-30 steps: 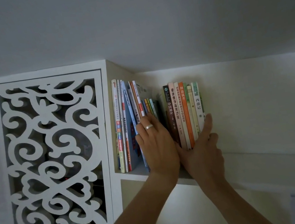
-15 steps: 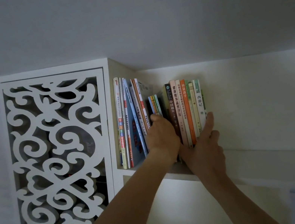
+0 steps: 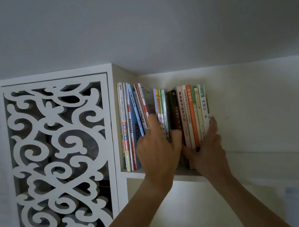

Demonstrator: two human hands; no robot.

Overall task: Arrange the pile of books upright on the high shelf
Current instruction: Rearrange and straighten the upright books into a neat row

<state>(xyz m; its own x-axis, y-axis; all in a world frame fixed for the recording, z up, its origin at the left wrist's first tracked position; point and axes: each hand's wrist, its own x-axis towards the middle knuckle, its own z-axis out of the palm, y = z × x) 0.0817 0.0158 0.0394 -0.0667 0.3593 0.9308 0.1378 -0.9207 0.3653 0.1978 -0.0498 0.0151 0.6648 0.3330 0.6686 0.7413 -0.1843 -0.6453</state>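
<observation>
Hands brace upright books (image 3: 184, 119): left hand (image 3: 157, 148) gripping spines, right hand (image 3: 208, 147) flat, open.

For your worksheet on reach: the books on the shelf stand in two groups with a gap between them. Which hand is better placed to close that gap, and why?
Probably the right hand: its palm lies flat against the outer end of the right group, ready to push it leftward. The left hand is in front of the gap, fingers among the left group.
</observation>
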